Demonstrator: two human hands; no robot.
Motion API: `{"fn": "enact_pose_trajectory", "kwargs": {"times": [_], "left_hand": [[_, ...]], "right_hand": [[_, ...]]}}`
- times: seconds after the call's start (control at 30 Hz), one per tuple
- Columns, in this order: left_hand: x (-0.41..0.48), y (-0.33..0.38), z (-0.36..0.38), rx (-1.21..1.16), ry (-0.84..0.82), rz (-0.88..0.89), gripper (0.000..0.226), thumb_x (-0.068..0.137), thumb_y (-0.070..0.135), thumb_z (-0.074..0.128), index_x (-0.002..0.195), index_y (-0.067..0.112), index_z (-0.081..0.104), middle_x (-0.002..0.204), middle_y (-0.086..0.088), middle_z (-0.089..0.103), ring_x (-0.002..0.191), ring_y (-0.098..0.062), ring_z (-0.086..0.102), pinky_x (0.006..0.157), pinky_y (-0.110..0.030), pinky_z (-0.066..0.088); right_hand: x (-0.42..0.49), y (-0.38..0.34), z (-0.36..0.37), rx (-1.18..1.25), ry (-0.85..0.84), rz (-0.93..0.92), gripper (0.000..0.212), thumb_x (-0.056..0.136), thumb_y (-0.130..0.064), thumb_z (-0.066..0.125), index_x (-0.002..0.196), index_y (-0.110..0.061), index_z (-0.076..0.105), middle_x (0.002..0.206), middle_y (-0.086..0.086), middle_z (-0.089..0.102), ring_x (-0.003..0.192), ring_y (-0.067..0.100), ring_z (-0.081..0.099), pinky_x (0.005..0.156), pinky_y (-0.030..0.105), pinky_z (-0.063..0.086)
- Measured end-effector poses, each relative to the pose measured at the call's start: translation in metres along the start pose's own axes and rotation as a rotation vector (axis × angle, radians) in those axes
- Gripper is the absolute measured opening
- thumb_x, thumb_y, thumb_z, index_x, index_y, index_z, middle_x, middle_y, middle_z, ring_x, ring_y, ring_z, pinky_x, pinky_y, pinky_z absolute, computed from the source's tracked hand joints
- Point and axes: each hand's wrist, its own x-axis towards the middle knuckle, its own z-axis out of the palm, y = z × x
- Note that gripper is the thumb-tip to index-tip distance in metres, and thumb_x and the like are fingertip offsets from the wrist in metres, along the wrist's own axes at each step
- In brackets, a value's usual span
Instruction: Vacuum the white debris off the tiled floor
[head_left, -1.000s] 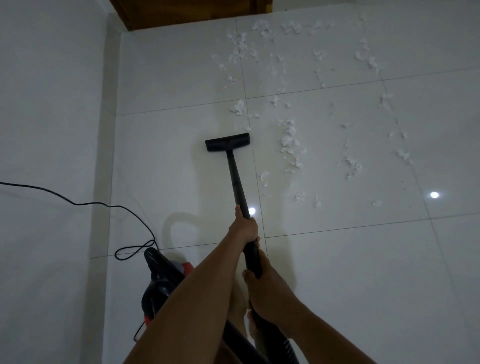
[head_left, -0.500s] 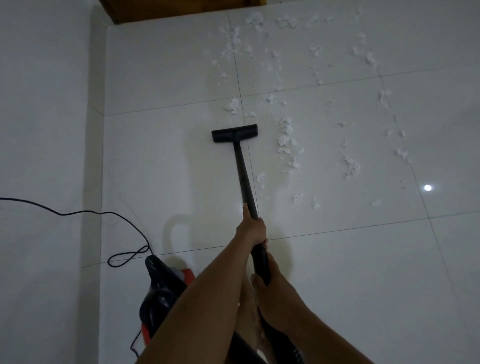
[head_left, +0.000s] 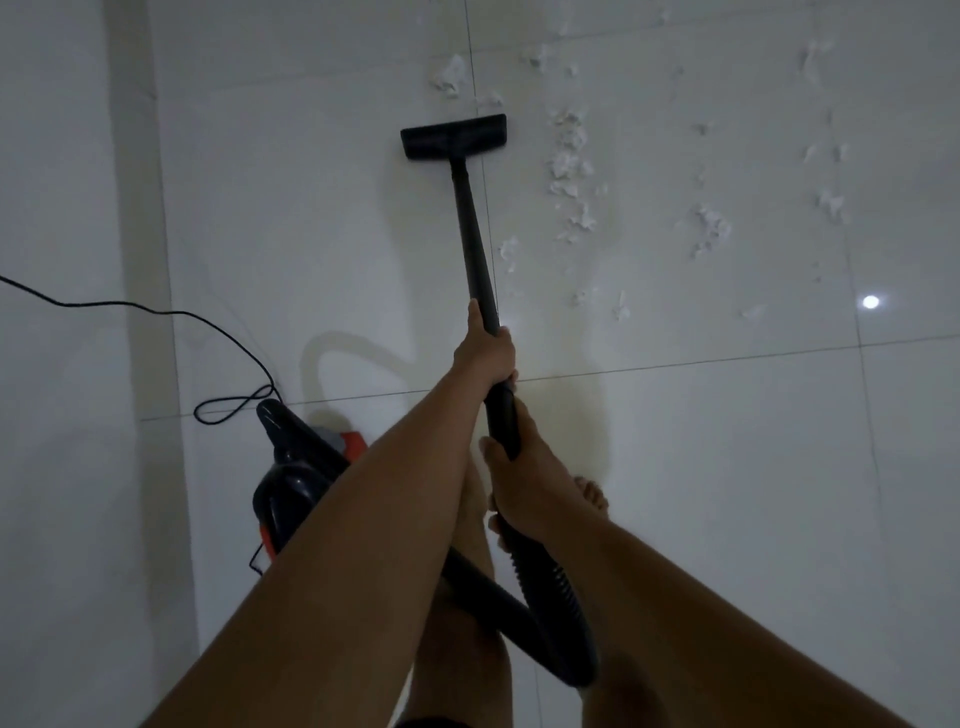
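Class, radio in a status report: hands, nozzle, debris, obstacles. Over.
Both gripping the wand: left hand high, right hand low. On tile: floor nozzle, white debris just right and ahead. Off left: power cord, not in path.

The glossy white tiled floor was laid in large square tiles, parted by thin dark grout lines. A plain white wall rose along the left side, dim and shadowed. A small round spot of reflected light shone on a tile at the right
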Motion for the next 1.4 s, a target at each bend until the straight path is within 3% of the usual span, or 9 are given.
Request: {"fn": "enact_pose_trajectory", "kwargs": {"times": [0.07, 0.17, 0.4, 0.5, 0.63, 0.73, 1.03, 1.2, 1.4], "left_hand": [[0.002, -0.005, 0.006, -0.013, 0.020, 0.015, 0.067, 0.109, 0.032, 0.036, 0.160, 0.044, -0.005, 0.096, -0.015, 0.064, 0.056, -0.016, 0.058, 0.053, -0.030, 0.052], [0.005, -0.012, 0.013, -0.061, 0.030, 0.030, 0.069, 0.106, 0.031, 0.040, 0.160, 0.045, -0.001, 0.108, -0.019, 0.065, 0.058, -0.017, 0.059, 0.059, -0.030, 0.055], [-0.009, -0.007, 0.029, -0.228, 0.003, -0.017, 0.068, 0.108, 0.026, 0.044, 0.160, 0.046, 0.006, 0.095, -0.009, 0.061, 0.065, -0.015, 0.062, 0.052, -0.027, 0.057], [-0.010, -0.002, 0.031, -0.135, 0.019, 0.000, 0.068, 0.107, 0.028, 0.040, 0.160, 0.047, 0.001, 0.087, -0.009, 0.059, 0.054, -0.014, 0.055, 0.046, -0.024, 0.050], [-0.007, -0.002, 0.031, -0.058, 0.037, 0.014, 0.067, 0.108, 0.029, 0.037, 0.160, 0.045, -0.001, 0.078, -0.008, 0.058, 0.051, -0.016, 0.054, 0.053, -0.030, 0.053], [-0.002, -0.009, 0.034, -0.040, 0.056, 0.012, 0.066, 0.108, 0.031, 0.037, 0.160, 0.046, -0.002, 0.079, -0.009, 0.060, 0.051, -0.017, 0.055, 0.054, -0.031, 0.055], [0.008, -0.024, 0.046, -0.039, 0.059, 0.024, 0.066, 0.109, 0.033, 0.036, 0.159, 0.048, -0.004, 0.078, -0.008, 0.059, 0.049, -0.017, 0.055, 0.055, -0.032, 0.057], [0.009, -0.020, 0.048, -0.049, 0.051, 0.024, 0.066, 0.109, 0.032, 0.036, 0.158, 0.048, -0.004, 0.079, -0.008, 0.060, 0.049, -0.016, 0.054, 0.055, -0.032, 0.056], [0.010, -0.013, 0.048, -0.028, 0.052, 0.029, 0.066, 0.109, 0.033, 0.035, 0.158, 0.048, -0.005, 0.078, -0.010, 0.061, 0.048, -0.017, 0.056, 0.054, -0.031, 0.055]], "right_hand": [[0.005, 0.011, 0.001, 0.013, -0.003, -0.013, 0.060, 0.108, -0.040, 0.043, 0.157, -0.050, 0.010, 0.092, -0.002, 0.059, 0.072, 0.018, 0.064, 0.073, 0.044, 0.063], [0.007, 0.024, -0.001, 0.075, -0.010, -0.063, 0.059, 0.107, -0.037, 0.046, 0.157, -0.048, 0.016, 0.091, -0.007, 0.062, 0.066, 0.008, 0.061, 0.062, 0.033, 0.056], [-0.002, 0.034, -0.022, 0.151, -0.055, -0.075, 0.058, 0.103, -0.035, 0.057, 0.152, -0.044, 0.027, 0.076, -0.011, 0.056, 0.053, 0.009, 0.059, 0.055, 0.029, 0.052], [-0.001, 0.033, -0.026, 0.167, -0.059, -0.054, 0.059, 0.102, -0.038, 0.057, 0.152, -0.044, 0.027, 0.079, -0.006, 0.057, 0.057, 0.012, 0.061, 0.057, 0.031, 0.054], [0.004, 0.035, -0.025, 0.197, -0.073, -0.036, 0.061, 0.103, -0.036, 0.056, 0.153, -0.048, 0.022, 0.092, 0.002, 0.061, 0.062, 0.017, 0.063, 0.059, 0.034, 0.056], [0.004, 0.041, -0.023, 0.194, -0.071, -0.062, 0.057, 0.104, -0.033, 0.053, 0.151, -0.049, 0.025, 0.080, -0.004, 0.059, 0.064, 0.016, 0.061, 0.068, 0.043, 0.060], [0.010, 0.057, -0.020, 0.148, -0.042, -0.024, 0.059, 0.106, -0.040, 0.050, 0.155, -0.050, 0.019, 0.075, 0.002, 0.062, 0.054, 0.015, 0.061, 0.051, 0.031, 0.057], [0.013, 0.059, -0.024, 0.146, -0.040, -0.050, 0.059, 0.106, -0.038, 0.050, 0.155, -0.050, 0.019, 0.078, -0.001, 0.061, 0.057, 0.014, 0.061, 0.056, 0.032, 0.058], [0.013, 0.054, -0.031, 0.164, -0.060, -0.064, 0.057, 0.106, -0.038, 0.048, 0.154, -0.051, 0.020, 0.074, 0.002, 0.060, 0.051, 0.013, 0.059, 0.050, 0.028, 0.056]]}}
